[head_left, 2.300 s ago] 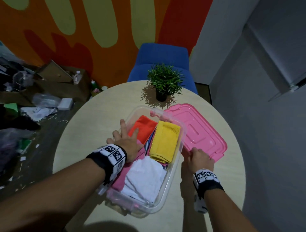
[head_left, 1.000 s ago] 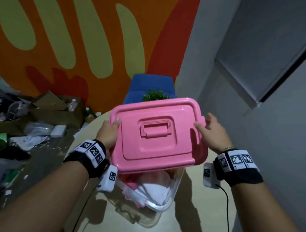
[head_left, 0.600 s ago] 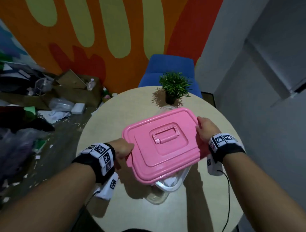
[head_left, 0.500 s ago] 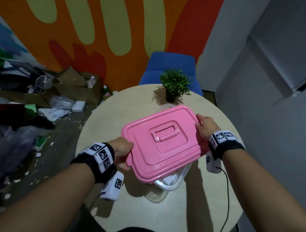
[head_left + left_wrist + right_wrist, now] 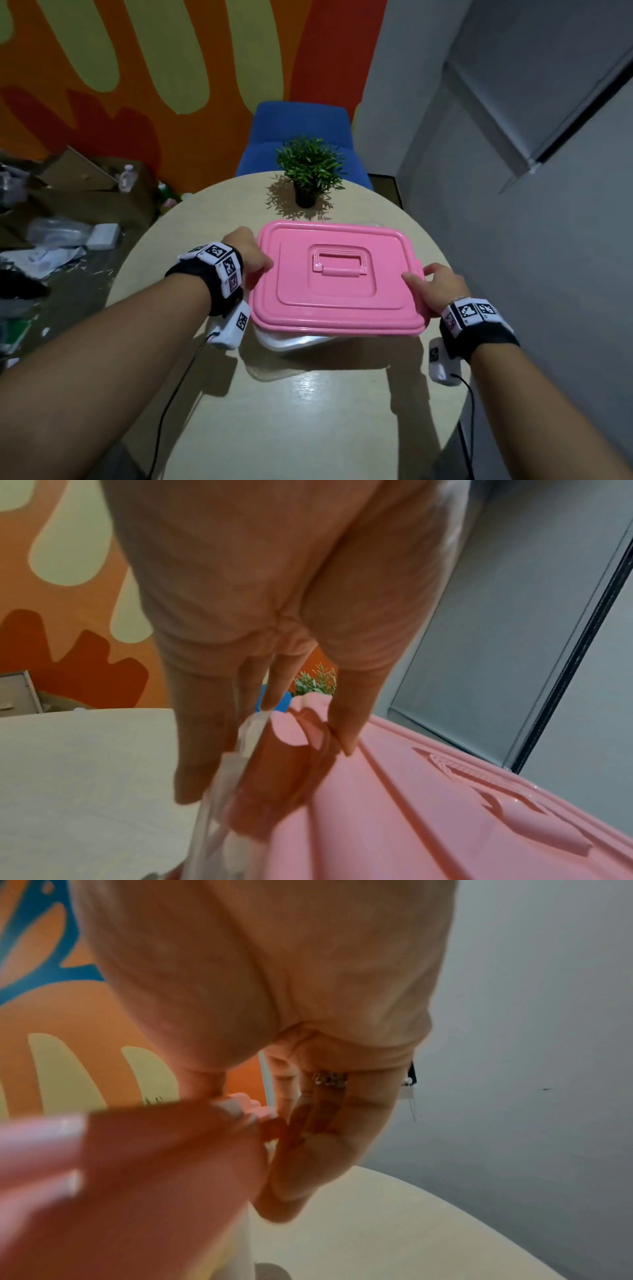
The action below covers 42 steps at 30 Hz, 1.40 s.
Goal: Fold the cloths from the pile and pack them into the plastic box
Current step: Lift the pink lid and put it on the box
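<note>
Head view: left hand (image 5: 251, 255) and right hand (image 5: 433, 286) grip pink rectangular plastic lid (image 5: 337, 279) over clear plastic box (image 5: 291, 342); misaligned rim could jam.

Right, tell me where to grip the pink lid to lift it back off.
Probably the moulded handle at the centre of the pink lid, taken from straight above: it lies flat and unobstructed, while the left hand and right hand hold the short edges.

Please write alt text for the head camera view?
Two hands, left hand and right hand, grip a pink lid by its short ends over a clear plastic box on a round table; a potted plant stands behind.
</note>
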Each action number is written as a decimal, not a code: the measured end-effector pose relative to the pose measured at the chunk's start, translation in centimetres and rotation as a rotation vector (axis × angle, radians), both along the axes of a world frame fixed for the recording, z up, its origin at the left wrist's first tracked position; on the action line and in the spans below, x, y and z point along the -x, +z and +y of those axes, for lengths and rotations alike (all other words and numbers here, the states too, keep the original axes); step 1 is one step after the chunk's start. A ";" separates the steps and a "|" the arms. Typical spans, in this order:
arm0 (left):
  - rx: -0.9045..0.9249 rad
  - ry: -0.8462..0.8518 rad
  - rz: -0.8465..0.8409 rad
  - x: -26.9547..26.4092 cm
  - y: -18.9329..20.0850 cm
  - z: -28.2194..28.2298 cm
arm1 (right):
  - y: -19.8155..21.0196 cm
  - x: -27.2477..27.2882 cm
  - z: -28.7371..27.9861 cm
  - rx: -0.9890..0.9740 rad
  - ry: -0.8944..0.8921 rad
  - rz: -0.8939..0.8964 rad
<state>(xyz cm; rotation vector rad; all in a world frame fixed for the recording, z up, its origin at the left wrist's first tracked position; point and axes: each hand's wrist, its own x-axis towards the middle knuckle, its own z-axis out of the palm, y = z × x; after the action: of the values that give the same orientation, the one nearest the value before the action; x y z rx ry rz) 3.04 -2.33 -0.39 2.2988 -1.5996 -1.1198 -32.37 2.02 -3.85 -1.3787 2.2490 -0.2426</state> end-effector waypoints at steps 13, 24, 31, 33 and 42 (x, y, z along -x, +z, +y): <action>-0.199 0.008 0.237 1.0 -2.2 1.1 | -0.1 1.4 -2.8 -0.009 -0.056 -0.084; 0.039 0.099 0.222 2.3 -4.5 -2.7 | -3.8 2.1 -1.7 -0.014 -0.307 -0.483; -0.248 0.348 0.583 0.7 -4.4 -2.6 | -2.8 1.0 -1.3 0.063 -0.285 -0.336; -0.298 0.395 0.688 0.2 -5.3 -2.3 | -2.9 0.8 -1.2 0.070 -0.288 -0.282; 0.155 0.187 0.102 2.8 -3.9 -3.3 | -2.3 -1.1 -1.2 0.147 -0.246 0.042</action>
<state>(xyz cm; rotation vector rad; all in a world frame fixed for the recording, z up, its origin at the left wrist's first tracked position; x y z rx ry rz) 0.27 -5.63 -4.33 2.2006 -1.3527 -1.0145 -31.29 0.87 -6.16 -1.1847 2.4781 -0.4748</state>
